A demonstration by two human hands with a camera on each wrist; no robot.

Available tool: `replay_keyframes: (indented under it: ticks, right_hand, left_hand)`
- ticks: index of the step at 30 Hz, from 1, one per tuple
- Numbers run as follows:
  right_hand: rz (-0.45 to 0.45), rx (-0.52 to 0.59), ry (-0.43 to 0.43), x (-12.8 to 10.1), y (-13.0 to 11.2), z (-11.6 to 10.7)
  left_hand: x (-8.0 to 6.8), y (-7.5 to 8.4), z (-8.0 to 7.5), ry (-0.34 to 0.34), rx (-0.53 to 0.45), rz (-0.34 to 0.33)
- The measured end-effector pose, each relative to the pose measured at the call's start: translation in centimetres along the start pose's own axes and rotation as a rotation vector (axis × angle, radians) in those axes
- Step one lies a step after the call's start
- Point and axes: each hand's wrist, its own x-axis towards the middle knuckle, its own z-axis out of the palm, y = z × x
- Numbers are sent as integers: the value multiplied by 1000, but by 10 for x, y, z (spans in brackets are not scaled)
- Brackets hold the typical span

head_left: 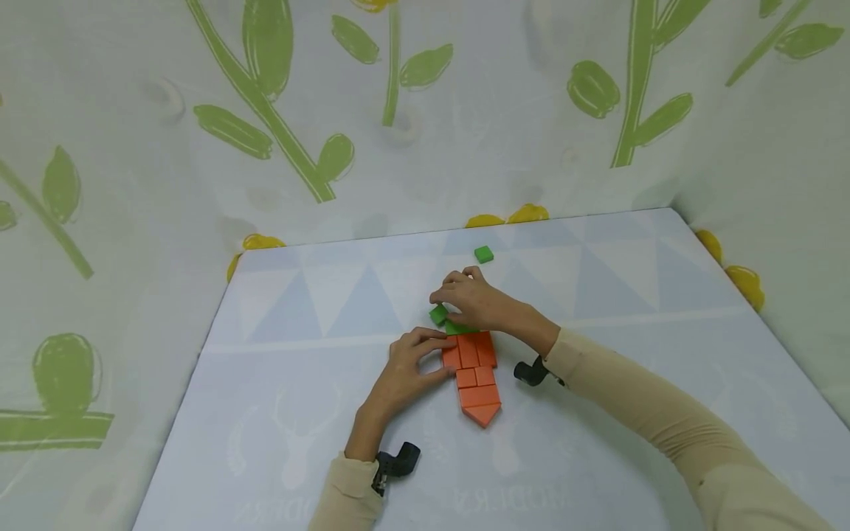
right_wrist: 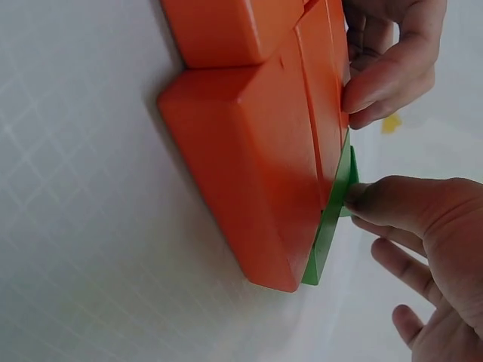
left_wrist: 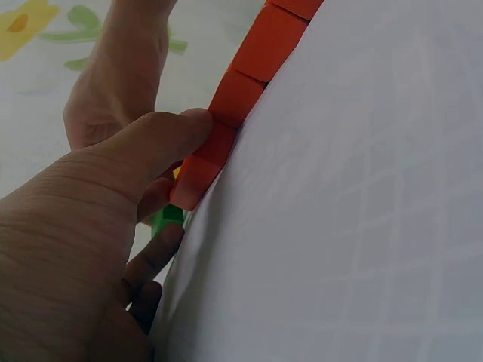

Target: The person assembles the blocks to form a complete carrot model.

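Orange blocks [head_left: 478,397] lie flat on the table in a joined shape, wide at the far end and pointed at the near end. My left hand [head_left: 405,369] is at its left side, with thumb and forefinger gripping the outer left orange block [left_wrist: 207,158]. A flat green block [right_wrist: 326,226] lies along the far edge of the orange ones. Over it is my right hand [head_left: 474,301], its thumb and forefinger around a small green block [head_left: 439,315] at the left end. The right forefinger's contact is hidden in the right wrist view; the other fingers are spread.
Another small green block [head_left: 484,254] lies farther back, beyond the right hand. The pale patterned table [head_left: 319,391] meets fabric walls with leaf prints [head_left: 425,169] at the back and sides. Black wrist cameras [head_left: 398,460] sit on both wrists.
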Motion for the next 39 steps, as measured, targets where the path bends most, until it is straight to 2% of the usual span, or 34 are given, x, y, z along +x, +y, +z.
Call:
replay_keyframes:
  ticks: [5, 10, 13, 16, 18, 21, 25, 30, 35, 39]
  right_hand:
    - [16, -2, -30, 0, 0, 1]
    - [76, 67, -64, 1, 0, -5]
    - [114, 87, -28, 2, 6, -11]
    - [158, 63, 36, 3, 19, -16]
    - [202, 50, 74, 3, 30, -18]
    - [312, 57, 80, 1, 48, -18]
    - [468, 95, 27, -2, 72, -15]
    - [573, 128, -25, -1, 95, -11]
    - [565, 94, -47, 0, 109, -10]
    - [536, 82, -18, 1, 111, -10]
  left_hand:
    - [0, -1, 0, 9, 3, 17]
    - [-1, -2, -2, 9, 12, 20]
    - [0, -1, -5, 13, 13, 18]
    - [1, -2, -7, 18, 15, 18]
    - [1, -1, -6, 19, 18, 13]
    - [1, -1, -5, 11, 14, -3]
    - [-1, 1, -3, -6, 6, -21]
    - [-2, 1, -2, -10, 15, -27]
    - [-2, 1, 0, -16, 15, -39]
    - [-1, 1, -2, -13, 24, -32]
